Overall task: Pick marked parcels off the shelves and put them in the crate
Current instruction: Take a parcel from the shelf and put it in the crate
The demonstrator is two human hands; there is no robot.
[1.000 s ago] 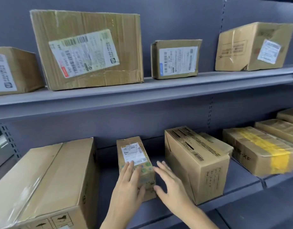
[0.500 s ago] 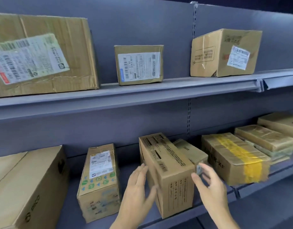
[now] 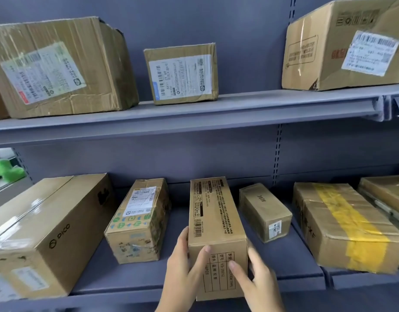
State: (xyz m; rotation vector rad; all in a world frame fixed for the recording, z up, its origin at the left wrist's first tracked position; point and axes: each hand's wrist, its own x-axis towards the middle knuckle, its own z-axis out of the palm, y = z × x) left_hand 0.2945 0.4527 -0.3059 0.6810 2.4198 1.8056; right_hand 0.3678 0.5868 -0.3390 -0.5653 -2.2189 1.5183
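Parcel: tall brown printed cardboard box (image 3: 216,224), stood on grey lower shelf (image 3: 126,275).
Grip: box clasped between left hand (image 3: 185,273) and right hand (image 3: 257,282).

The grey upper shelf (image 3: 216,109) carries three labelled cardboard boxes: large left (image 3: 59,66), small middle (image 3: 181,74), large right (image 3: 342,46). The lower shelf (image 3: 131,275) holds six boxes, the tall printed one (image 3: 214,221) at its near edge.
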